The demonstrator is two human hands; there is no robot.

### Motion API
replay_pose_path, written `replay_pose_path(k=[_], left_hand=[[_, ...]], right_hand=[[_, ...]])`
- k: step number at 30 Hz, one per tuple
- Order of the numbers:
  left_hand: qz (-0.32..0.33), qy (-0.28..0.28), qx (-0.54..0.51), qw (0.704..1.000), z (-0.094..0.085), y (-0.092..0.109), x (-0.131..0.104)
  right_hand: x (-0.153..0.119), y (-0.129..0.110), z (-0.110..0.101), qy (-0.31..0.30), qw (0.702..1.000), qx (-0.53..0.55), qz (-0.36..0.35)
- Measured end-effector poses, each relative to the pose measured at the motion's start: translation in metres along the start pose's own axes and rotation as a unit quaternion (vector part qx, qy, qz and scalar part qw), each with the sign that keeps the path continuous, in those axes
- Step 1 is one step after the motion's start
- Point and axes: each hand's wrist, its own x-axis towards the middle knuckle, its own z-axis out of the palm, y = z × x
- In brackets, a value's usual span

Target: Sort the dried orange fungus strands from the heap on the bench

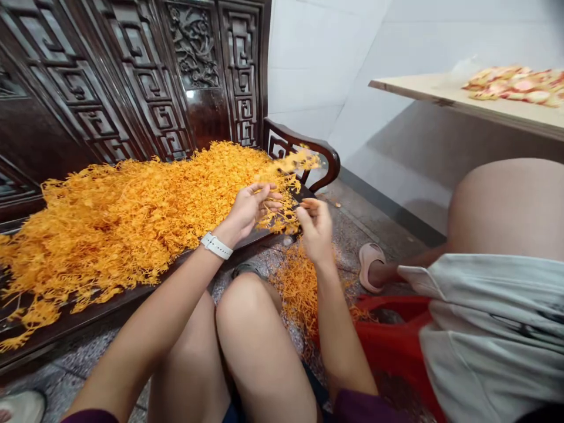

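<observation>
Hovering beyond bare knees (244, 308), the left hand (250, 210) I follow remotely is half open, fingers loosely bent, with a white watch band (217, 245) on its wrist. Near it, the right hand (317, 229) has its thumb close to its curled fingers; I cannot tell whether either one grips a strand. A blurred orange clump (297, 161) shows just above them. To my left, a long heap of orange strands (145, 202) covers the seat of a dark carved settee (205, 114); more loose strands (299, 282) lie on the floor. To my right are another person's knee (506, 202) and a pale desk (418, 82) bearing yellowish slices (520, 85).
</observation>
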Motion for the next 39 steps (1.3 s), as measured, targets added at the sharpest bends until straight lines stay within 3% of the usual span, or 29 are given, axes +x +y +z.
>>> replay_pose_path(k=[3, 6, 10, 13, 18, 22, 24, 27, 30, 33, 35, 39], left_hand=[[0.021, 0.023, -0.061, 0.998, -0.008, 0.002, 0.003], [0.042, 0.062, -0.091, 0.993, -0.022, 0.010, 0.008], [0.078, 0.127, -0.060, 0.987, -0.047, 0.017, 0.016], [0.092, 0.177, -0.026, 0.980, -0.062, 0.011, 0.019], [0.112, 0.240, 0.045, 0.963, -0.069, 0.000, 0.020], [0.108, 0.226, 0.127, 0.960, -0.065, 0.005, 0.015], [0.079, 0.200, 0.154, 0.964, -0.063, 0.007, 0.011], [0.018, 0.155, 0.151, 0.976, -0.061, 0.007, 0.006], [-0.002, 0.153, 0.111, 0.982, -0.056, 0.004, 0.005], [0.009, 0.172, 0.093, 0.981, -0.049, 0.002, 0.006], [0.016, 0.171, 0.112, 0.979, -0.047, 0.000, 0.006], [-0.026, 0.098, 0.203, 0.974, -0.049, -0.008, 0.001]], right_hand=[[-0.013, 0.012, 0.018, -0.113, 0.992, -0.049, 0.040], [-0.018, 0.014, 0.035, -0.176, 0.983, -0.031, 0.034], [-0.018, 0.010, 0.052, -0.171, 0.983, 0.046, 0.041], [-0.019, 0.008, 0.065, -0.157, 0.976, 0.124, 0.091], [-0.026, 0.000, 0.081, -0.115, 0.909, 0.341, 0.210], [-0.020, -0.001, 0.074, -0.064, 0.852, 0.460, 0.243], [-0.013, 0.003, 0.069, -0.036, 0.824, 0.512, 0.240], [-0.007, 0.011, 0.067, -0.002, 0.806, 0.538, 0.247], [-0.012, 0.016, 0.076, 0.014, 0.778, 0.524, 0.346], [-0.023, 0.015, 0.087, -0.021, 0.705, 0.545, 0.453], [-0.028, 0.012, 0.092, -0.032, 0.666, 0.575, 0.475], [-0.022, 0.012, 0.090, 0.040, 0.674, 0.575, 0.462]])
